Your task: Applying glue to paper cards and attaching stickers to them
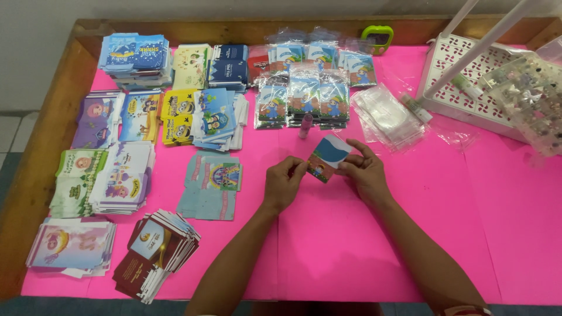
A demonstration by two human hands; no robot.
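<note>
Left to right across the pink surface (351, 246): at nine o'clock lie stacks of printed flat envelopes (102, 181), with a dark red stack (155, 254) toward seven o'clock and one unfolded pale blue sheet (209, 186) lying alone nearer the middle. At twelve o'clock sit rows of finished packets in clear sleeves (307, 93), a small pink tube (305, 124) standing just in front of them.

At the centre, the left hand (282, 184) is closed in a pinch on the lower left corner of a small card envelope (328, 157), and the right hand (366, 172) grips its right edge with curled fingers, the index finger stretched above it. The envelope is held tilted, just above the surface, its blue-and-white flap uppermost.

At two o'clock lies a pile of empty clear sleeves (387, 116); at three o'clock a white perforated tray (462, 76).

Judging by the piles, some packets are sleeved, while many flat envelopes remain unassembled.
</note>
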